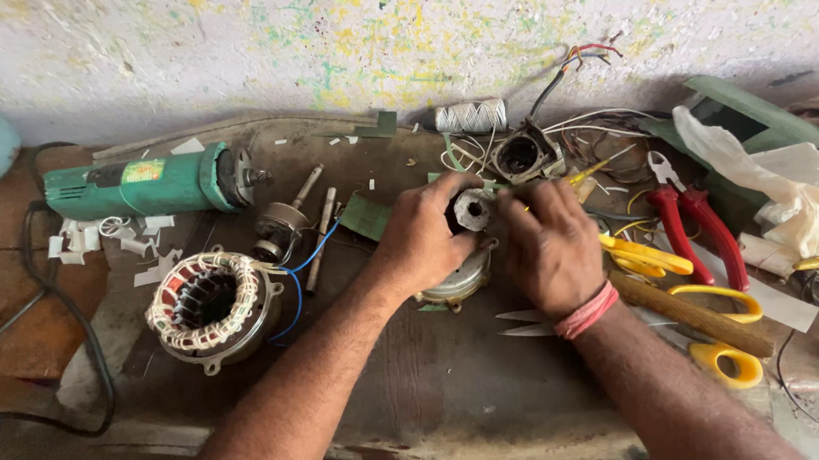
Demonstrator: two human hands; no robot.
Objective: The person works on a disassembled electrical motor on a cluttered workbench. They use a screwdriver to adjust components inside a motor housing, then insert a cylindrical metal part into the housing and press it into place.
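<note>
My left hand grips a round metal motor housing from its left side, at the middle of the worn workbench. My right hand is closed around the same housing from the right, fingers on its grey hub at the top. A red band sits on my right wrist. A thin yellow-handled tool shows just past my right fingers; whether that hand holds it is unclear. Much of the housing is hidden under both hands.
A wound stator with blue leads lies at the left. Behind it are a green angle grinder and a small rotor. Right of my hands lie yellow scissors, red pliers, a wooden handle, wires and white cloth.
</note>
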